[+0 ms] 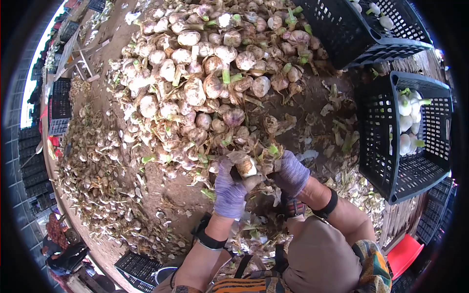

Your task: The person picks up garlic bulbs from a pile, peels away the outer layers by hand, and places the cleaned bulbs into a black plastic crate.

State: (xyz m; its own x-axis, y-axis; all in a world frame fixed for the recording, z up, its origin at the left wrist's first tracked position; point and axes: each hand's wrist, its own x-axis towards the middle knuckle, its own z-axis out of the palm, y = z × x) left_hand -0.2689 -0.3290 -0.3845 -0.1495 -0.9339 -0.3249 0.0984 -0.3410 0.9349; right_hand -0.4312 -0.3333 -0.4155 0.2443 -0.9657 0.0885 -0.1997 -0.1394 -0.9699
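Note:
A garlic bulb (248,167) with brown outer skin and a white patch is between my two gloved hands at the near edge of the heap. My left hand (231,188), in a purple-grey glove, is closed round the bulb's left side. The fingers of my right hand (290,175), gloved alike, are bent together at the right, by loose skins and a green stem; what they pinch is too small to make out. A large heap of unpeeled garlic (195,93) lies just beyond both hands.
At the right, a black crate (394,141) holds several white bulbs (410,115); another crate (337,29) stands behind it. A smaller garlic heap (97,185) spreads at the left. A black crate (137,271) and a person (63,254) are lower left. A red seat (404,254) is lower right.

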